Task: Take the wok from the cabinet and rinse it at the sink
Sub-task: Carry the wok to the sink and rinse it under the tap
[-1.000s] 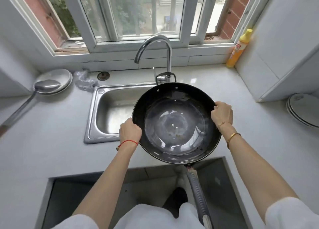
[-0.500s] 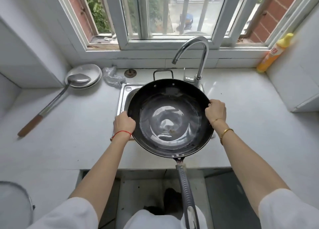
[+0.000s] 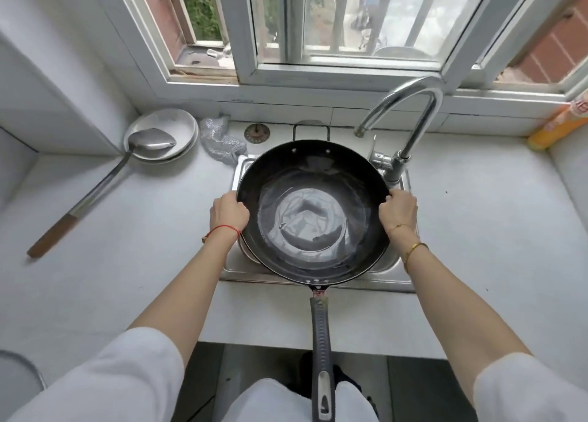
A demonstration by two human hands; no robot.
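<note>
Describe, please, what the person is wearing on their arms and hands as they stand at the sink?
Both arms are bare below short white sleeves. The left hand has a thin red string bracelet at the wrist. The right hand has a fine gold chain bracelet and, further up the forearm, a gold bangle.

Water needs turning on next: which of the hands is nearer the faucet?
Right. The right hand grips the wok rim just below the faucet base; the left hand grips the opposite rim.
</note>
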